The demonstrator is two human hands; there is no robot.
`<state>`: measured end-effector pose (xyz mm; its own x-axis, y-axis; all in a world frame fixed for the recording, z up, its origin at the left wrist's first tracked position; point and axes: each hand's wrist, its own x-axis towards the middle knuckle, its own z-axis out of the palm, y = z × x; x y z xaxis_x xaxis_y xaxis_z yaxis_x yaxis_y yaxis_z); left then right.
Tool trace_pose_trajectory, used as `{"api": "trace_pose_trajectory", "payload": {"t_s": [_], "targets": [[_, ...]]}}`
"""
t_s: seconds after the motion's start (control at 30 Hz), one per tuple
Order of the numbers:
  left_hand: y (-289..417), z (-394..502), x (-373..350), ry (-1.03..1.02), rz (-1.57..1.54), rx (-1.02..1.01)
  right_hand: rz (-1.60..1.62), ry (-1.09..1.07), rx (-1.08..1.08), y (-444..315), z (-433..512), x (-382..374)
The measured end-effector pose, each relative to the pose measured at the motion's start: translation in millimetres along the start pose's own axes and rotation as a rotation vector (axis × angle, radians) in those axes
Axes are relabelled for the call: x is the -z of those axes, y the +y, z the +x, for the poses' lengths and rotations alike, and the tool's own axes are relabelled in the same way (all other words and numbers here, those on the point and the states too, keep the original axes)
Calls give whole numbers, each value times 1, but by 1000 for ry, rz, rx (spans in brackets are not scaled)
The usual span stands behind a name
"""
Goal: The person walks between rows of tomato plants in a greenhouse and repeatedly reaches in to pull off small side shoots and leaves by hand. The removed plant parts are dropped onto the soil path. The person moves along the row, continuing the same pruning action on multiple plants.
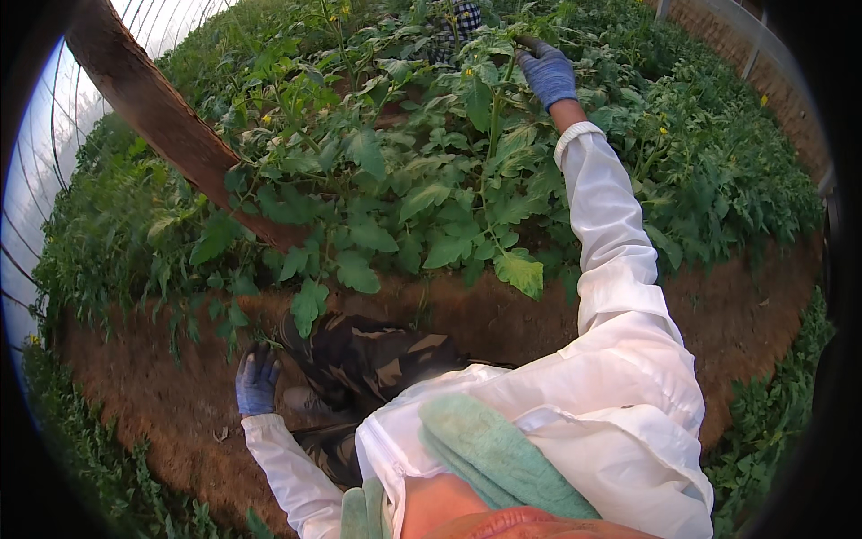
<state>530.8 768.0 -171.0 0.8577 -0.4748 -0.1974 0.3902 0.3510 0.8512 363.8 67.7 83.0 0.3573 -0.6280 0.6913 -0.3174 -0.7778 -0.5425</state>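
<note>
My right hand, in a blue knit glove with dark fingertips, reaches out to the top of a tomato plant. Its fingers are at the leafy tip, partly behind leaves, so their grip cannot be made out. Low at the left, my left hand, in a matching glove, hangs over the soil path beside my camouflage trousers. A small green sprig shows at its fingertips; whether they hold it is unclear. A yellowing leaf hangs low on the plants in front of me.
A rough wooden post leans through the foliage at the left. Another person in a checked garment is partly hidden behind the plants. Plastic sheeting on thin ribs curves along the left. More plants edge the soil path.
</note>
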Motion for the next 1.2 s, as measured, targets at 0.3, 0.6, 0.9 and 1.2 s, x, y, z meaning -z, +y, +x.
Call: {"api": "trace_pose_trajectory", "payload": {"t_s": [0.3, 0.6, 0.9, 1.2], "targets": [[-8, 2, 1, 5, 0, 9, -179, -101, 127, -4, 17, 8], [-14, 2, 0, -25, 21, 35, -101, -174, 255, -18, 14, 7], [-23, 1, 4, -1, 0, 58, -597, -167, 256, -24, 18, 25], [-28, -1, 1, 24, -36, 56, -40, 148, 191, 9, -1, 2]]}}
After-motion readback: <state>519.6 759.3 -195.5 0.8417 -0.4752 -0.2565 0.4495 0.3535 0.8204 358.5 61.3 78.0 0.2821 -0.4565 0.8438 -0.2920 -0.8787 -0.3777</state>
